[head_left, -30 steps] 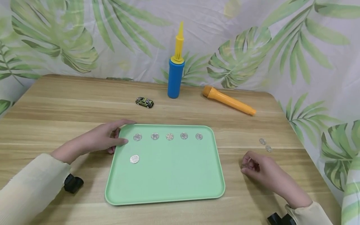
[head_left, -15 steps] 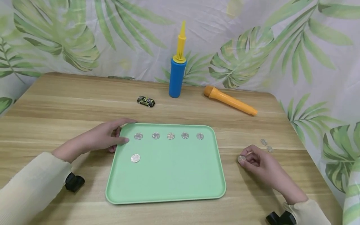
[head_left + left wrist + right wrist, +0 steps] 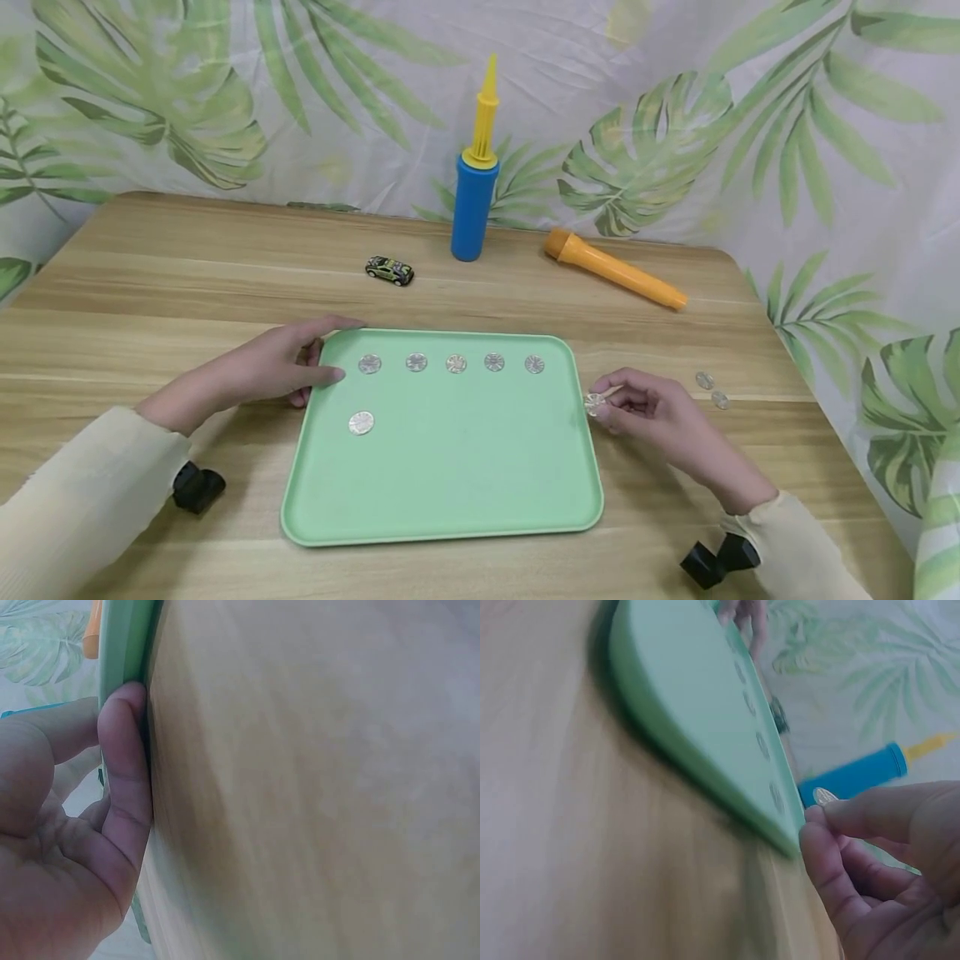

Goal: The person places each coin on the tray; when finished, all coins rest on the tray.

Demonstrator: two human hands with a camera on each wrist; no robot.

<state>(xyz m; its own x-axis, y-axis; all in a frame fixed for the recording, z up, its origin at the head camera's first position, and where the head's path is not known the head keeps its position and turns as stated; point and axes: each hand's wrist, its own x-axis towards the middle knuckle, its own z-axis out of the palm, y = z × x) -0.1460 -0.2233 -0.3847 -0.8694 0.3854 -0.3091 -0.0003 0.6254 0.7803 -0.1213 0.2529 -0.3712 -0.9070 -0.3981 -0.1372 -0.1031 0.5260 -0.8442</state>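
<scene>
A silver coin (image 3: pixel 594 404) is pinched between the thumb and fingertips of my right hand (image 3: pixel 663 421), at the right rim of the green tray (image 3: pixel 457 483). The right wrist view also shows this coin (image 3: pixel 825 796), standing out from the fingertips. My left hand (image 3: pixel 273 364) grips the tray's far left corner, thumb over the rim; in the left wrist view fingers (image 3: pixel 124 761) lie against the tray's outer side. Several coins form a row along the tray's far side, including a middle coin (image 3: pixel 456 363). A single coin (image 3: pixel 361 422) lies below the row's left end.
Two loose coins, a farther coin (image 3: pixel 704 380) and a nearer coin (image 3: pixel 720 400), lie on the wooden table (image 3: pixel 187 283) beyond my right hand. Behind the tray are a toy car (image 3: pixel 389 270), an upright blue and yellow hand pump (image 3: pixel 472 204) and an orange toy microphone (image 3: pixel 615 268).
My right hand has lifted the coin from the table and carried it left to the tray's right rim. The left hand keeps its place at the tray corner.
</scene>
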